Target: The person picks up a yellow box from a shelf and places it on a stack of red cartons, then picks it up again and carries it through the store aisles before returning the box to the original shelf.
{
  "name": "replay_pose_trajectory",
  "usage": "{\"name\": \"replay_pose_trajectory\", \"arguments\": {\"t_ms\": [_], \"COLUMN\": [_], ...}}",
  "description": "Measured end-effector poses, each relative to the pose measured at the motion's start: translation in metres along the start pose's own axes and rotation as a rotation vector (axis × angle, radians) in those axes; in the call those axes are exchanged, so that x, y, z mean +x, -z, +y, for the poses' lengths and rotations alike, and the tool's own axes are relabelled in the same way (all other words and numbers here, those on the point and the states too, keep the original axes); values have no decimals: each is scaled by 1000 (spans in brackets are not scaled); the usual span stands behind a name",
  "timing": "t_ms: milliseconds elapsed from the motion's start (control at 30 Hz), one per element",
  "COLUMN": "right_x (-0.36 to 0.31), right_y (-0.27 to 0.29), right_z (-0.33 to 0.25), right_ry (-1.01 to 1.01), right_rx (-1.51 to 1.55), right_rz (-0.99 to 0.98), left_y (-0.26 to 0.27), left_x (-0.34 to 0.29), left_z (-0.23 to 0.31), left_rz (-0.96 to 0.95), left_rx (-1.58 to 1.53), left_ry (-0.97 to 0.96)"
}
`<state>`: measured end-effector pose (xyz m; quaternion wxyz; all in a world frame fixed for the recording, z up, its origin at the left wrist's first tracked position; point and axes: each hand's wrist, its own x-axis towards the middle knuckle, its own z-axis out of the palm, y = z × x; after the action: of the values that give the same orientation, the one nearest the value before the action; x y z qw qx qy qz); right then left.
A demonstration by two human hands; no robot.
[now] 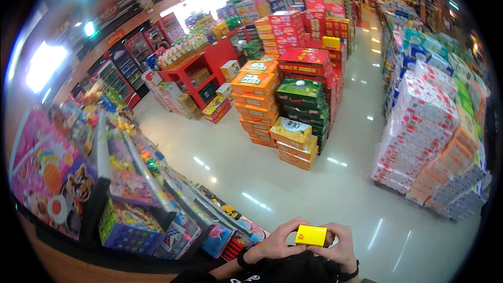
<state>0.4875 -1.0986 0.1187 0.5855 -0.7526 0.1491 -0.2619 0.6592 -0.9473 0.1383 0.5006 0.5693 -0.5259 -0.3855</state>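
Yellow catches the eye first: a small, bright yellow rectangular box with a reddish mark at one end [311, 236], held out in front of a person in black clothing [293, 272]. Both hands are gripping it, the left hand [280, 242] at its nine o'clock end, the right hand [343, 247] at its three o'clock end, thumbs toward the near edge. From here I can't quite make out how the right fingers wrap, as the box and the shadow hide part of them. Each wrist wears a dark band [242, 258].

Taking the box as the centre of the dial, a short stack of yellow-orange cardboard cartons [294, 147] stands near twelve o'clock on the pale, glossy floor [225, 170], touching or just beside dark green cartons [301, 94]. Taller orange cartons [255, 100] rise toward eleven, and beyond them, also at eleven, is a red display stand with open compartments [189, 87]. Between one and two, plastic-wrapped white packs with red patterns [419, 120] are piled high. At nine sits a purple-and-green basket of small packets [137, 242], with a multicoloured puzzle cube [172, 238] just beside it.
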Motion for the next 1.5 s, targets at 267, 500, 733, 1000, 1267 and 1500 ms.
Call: {"name": "replay_pose_trajectory", "arguments": {"t_ms": [267,500,733,1000,1267,1500], "right_x": [44,118,210,357,470,566], "right_y": [75,118,151,169,197,253], "right_z": [35,50,85,113,174,213], "right_ry": [45,-49,-26,102,8,-57], "right_rx": [78,33,-7,-34,2,68], "right_rz": [127,180,274,282,47,-129], "left_y": [-8,14,73,162,220,229], "left_x": [118,215,335,440,496,579], "left_z": [-5,-31,-54,-76,-100,-119], "left_rz": [-144,-132,-200,-142,-10,98], "left_rx": [18,-10,-105,-110,-33,-58], "left_ry": [-47,-167,-352,-436,-235,-58]}}
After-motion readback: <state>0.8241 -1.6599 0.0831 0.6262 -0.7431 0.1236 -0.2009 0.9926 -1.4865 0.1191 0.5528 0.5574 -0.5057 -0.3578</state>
